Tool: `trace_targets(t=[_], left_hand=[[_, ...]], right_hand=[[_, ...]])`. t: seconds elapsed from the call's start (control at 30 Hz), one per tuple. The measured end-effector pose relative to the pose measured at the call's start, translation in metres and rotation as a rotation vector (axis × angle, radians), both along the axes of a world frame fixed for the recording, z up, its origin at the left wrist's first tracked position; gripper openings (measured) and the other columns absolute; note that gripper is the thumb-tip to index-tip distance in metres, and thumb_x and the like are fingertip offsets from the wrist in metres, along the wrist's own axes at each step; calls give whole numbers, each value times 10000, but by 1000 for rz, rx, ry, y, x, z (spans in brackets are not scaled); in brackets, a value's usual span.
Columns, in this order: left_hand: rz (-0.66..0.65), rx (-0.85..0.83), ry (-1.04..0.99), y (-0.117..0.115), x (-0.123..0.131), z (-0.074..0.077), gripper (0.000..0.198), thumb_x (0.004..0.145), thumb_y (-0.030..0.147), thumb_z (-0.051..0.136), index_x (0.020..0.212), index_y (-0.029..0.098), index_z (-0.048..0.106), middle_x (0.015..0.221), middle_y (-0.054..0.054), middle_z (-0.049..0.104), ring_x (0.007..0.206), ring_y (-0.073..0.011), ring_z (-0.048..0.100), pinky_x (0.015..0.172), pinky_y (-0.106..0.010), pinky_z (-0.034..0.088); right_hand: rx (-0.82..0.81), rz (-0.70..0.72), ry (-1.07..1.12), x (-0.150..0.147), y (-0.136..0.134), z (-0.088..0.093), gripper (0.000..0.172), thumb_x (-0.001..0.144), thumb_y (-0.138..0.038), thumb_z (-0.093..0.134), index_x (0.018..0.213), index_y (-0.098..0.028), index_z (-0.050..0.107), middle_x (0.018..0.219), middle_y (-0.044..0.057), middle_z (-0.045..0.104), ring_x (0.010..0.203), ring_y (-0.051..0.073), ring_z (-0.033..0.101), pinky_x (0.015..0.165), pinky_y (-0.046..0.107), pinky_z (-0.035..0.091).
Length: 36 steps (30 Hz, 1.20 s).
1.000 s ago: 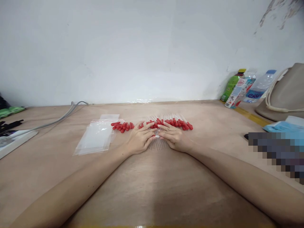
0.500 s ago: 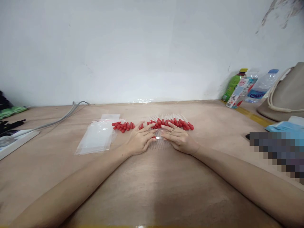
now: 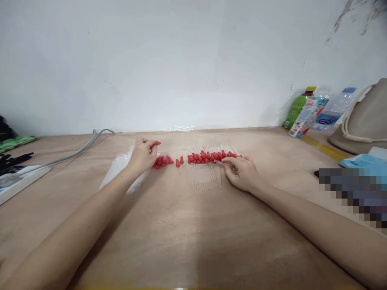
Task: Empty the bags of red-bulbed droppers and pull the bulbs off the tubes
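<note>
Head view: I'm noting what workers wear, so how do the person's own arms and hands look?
The left arm and right arm show no sleeves, and the left hand and right hand wear no gloves. Whether a ring is worn, I cannot tell.

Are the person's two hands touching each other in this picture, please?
No, the left hand, pinching a red bulb, is well apart from the right hand, which holds a thin clear tube.
</note>
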State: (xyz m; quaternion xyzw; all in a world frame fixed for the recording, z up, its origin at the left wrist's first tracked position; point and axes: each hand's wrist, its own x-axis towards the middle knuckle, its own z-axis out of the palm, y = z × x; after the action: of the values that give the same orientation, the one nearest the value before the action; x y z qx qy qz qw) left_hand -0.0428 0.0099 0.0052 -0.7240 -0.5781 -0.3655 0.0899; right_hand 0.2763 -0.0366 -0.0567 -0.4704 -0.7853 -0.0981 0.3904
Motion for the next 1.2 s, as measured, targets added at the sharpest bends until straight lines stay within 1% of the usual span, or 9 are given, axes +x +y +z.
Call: trace_targets(t=[0.07,0.17,0.33,0.5,0.57,0.67,0.8,1.0,1.2], left_hand=[[72,-138,-11,2,-11,7,261,742,205,487,966,156,610,729,-51,560,822,-221,559,740,-340,459],[102,-266,-44,1,-17,8,273,708,268,545,958,160,564,717,-23,604,680,-182,585,667,-302,459],[152,-285,1,0,-16,0,205,678,354,574,780,179,539,731,-33,625,673,-182,590,602,-272,443],[167,-337,85,3,-18,-3,254,710,441,538,690,188,544,693,-30,627,673,-192,585,603,-276,423],[162,-299,124,4,-18,-4,277,743,450,500,674,186,552,692,-34,622,680,-196,578,623,-284,416],[128,-85,158,2,-12,-7,276,780,422,475,696,178,572,742,-48,610,741,-201,562,697,-299,411],[40,158,206,-10,13,-15,237,806,362,470,720,177,591,768,-53,576,812,-205,517,759,-317,387],[79,142,356,-24,44,-32,245,771,401,512,694,183,594,874,-83,558,882,-259,466,744,-391,329],[68,85,379,-22,43,-37,302,771,441,498,653,178,588,962,-100,541,942,-279,448,751,-413,315]], right_hand=[[-59,-46,6,0,-1,1,153,731,-209,483,847,-194,583,664,-20,656,603,141,587,742,321,329],[-49,-103,-14,1,-3,1,85,706,-201,485,748,-195,558,624,-34,640,556,125,570,747,314,308],[13,-167,-90,-1,-6,1,105,694,-192,466,671,-191,568,586,-17,633,588,139,573,744,314,272],[-9,-206,-157,-6,-10,4,143,717,-199,457,664,-188,590,589,-2,638,615,139,567,738,307,247],[-31,-178,-160,-8,-10,3,158,732,-199,456,687,-192,607,597,-4,640,621,134,564,742,305,244],[-28,-125,-139,-11,-10,0,181,759,-214,458,726,-198,635,620,-7,649,642,134,565,766,310,249],[-43,-63,-123,-14,-13,0,202,791,-297,480,772,-206,659,690,7,668,693,150,563,800,334,255],[-113,-12,-122,-17,-20,7,321,796,-481,488,828,-220,672,803,36,659,787,183,555,794,357,277],[-180,-75,-93,-16,-14,4,265,841,-355,447,819,-225,676,880,42,656,859,190,561,808,360,305]])
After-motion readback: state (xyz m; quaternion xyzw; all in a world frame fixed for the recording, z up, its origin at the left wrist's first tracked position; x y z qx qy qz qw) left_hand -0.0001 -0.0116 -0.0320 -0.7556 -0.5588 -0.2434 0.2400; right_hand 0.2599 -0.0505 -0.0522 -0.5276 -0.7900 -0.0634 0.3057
